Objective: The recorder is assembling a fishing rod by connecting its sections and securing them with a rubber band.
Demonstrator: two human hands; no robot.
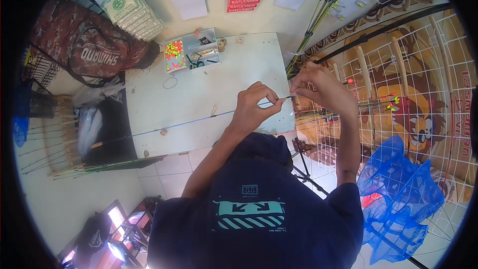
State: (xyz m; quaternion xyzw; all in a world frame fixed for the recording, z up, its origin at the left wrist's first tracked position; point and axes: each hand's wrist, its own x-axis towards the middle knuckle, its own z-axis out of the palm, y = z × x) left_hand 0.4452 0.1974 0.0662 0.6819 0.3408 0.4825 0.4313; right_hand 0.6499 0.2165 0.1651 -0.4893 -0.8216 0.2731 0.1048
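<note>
A long, thin blue rod [189,120], like a slender fishing rod, slants across the white table from lower left up to my hands. My left hand [255,107] is closed in a pinch around it near its right end, thumb against forefinger. Just to the right, my right hand [322,88] is raised over the table's right edge, thumb and fingers pinched together beside the rod's dark tip [292,97]. What those fingertips hold is too small to make out. A light wooden piece [97,145] shows at the rod's far-left end.
A divided white tray [190,50] with bright small floats and tools sits at the table's [234,74] back. A line loop [170,83] and a small wooden block [163,132] lie there. Right stands a white wire grid [368,74] with thin rods, above blue netting [398,199]; a camouflage bag [94,45] hangs left.
</note>
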